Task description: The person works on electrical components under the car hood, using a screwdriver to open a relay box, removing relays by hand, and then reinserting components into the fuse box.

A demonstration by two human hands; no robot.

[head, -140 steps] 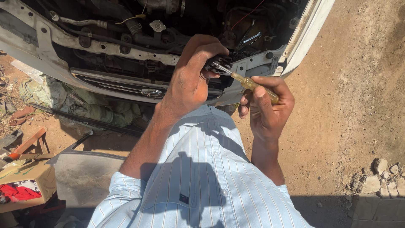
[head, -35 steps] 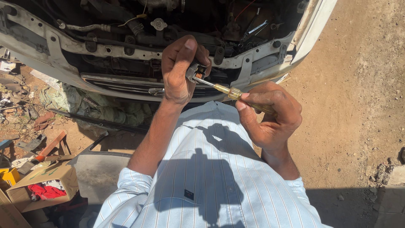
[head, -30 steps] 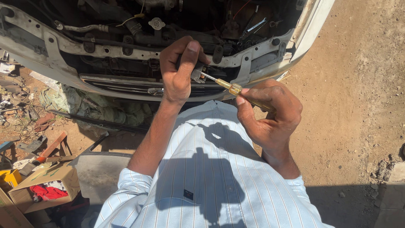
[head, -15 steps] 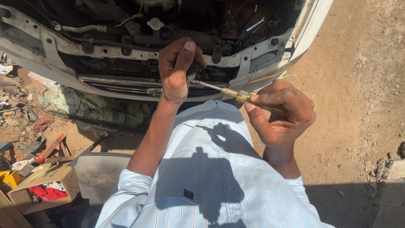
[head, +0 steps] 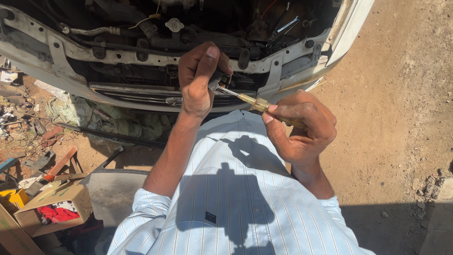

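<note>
My right hand [head: 301,127] is closed around the amber handle of a screwdriver [head: 255,103], whose metal shaft points up-left. My left hand [head: 200,78] grips a small dark part [head: 216,81] at the screwdriver's tip, in front of the white car front [head: 61,59] with its bumper removed. The part is mostly hidden by my fingers. Both forearms reach out over my light blue striped shirt [head: 236,198].
The open engine bay [head: 174,23] shows hoses, a cap and a wrench [head: 286,26] lying at the right. A cardboard box [head: 54,205] with red cloth, a grey panel [head: 113,189] and scattered scrap lie at the left. Bare dirt [head: 401,94] spreads to the right.
My right hand has shifted slightly right and lower with the screwdriver, turning on the handle. My left hand keeps its grip on the dark part at the tip.
</note>
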